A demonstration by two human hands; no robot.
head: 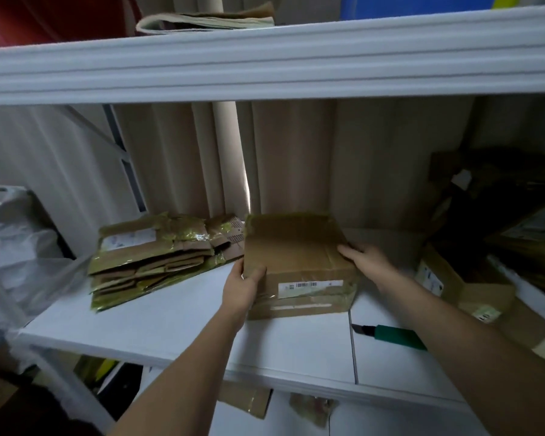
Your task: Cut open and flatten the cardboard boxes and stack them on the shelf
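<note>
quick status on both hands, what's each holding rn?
Left hand: grips the near left edge of the cardboard box, thumb on top.
Right hand: rests on the box's right side, fingers fairly straight, not clearly gripping.

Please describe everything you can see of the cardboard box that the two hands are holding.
The cardboard box is brown, taped, and still in box shape. A flap at its far left edge stands up, and its front bears a white barcode label. It rests on the white shelf, right of the flattened stack. The left hand grips its left corner; the right hand touches its right edge.
</note>
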